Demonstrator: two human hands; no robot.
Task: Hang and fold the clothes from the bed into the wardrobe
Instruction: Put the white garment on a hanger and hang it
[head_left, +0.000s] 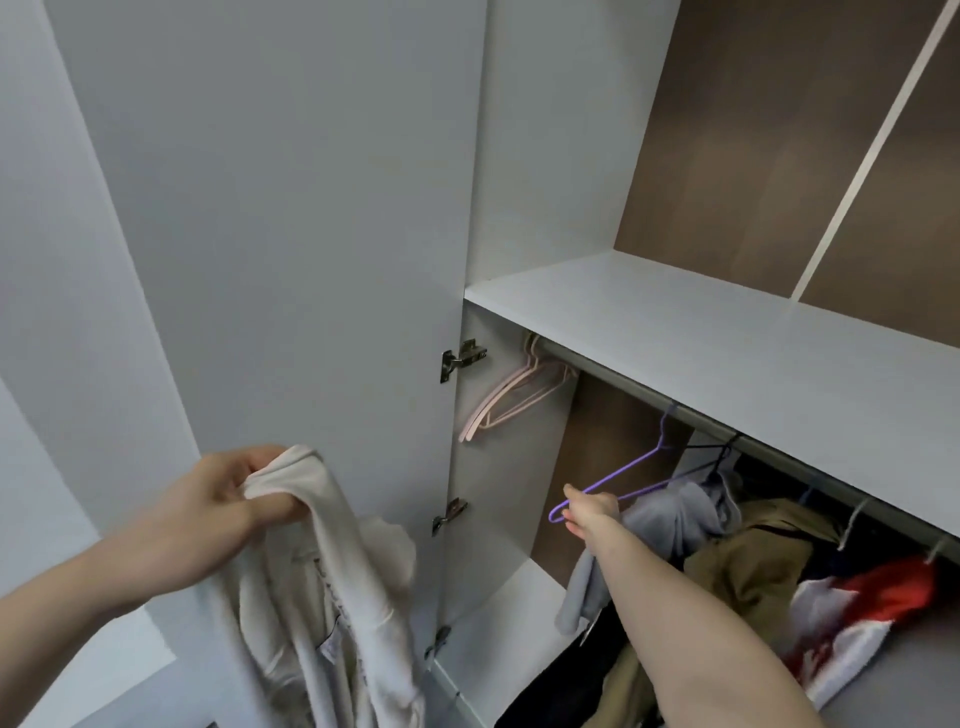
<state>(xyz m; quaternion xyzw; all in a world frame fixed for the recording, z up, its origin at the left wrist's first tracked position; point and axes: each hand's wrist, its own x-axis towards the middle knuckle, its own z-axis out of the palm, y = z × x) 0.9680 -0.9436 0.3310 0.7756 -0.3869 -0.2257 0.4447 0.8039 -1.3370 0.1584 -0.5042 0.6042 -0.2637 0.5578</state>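
Cream fabric of a sweatshirt (322, 587) bunches in the left hand (218, 506), whose curled fingers grip its top while the rest hangs before the open wardrobe door (291, 223). The right hand (589, 512) reaches into the wardrobe, fingers closed round a purple wire hanger (623, 480) hooked on the rail (613, 371), beside a hung grey garment (670, 514). Pink hangers (511, 397) hang at the rail's left end.

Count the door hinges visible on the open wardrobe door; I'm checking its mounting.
3: upper hinge, middle hinge, lower hinge, all along the door's inner edge. More may sit outside the view.
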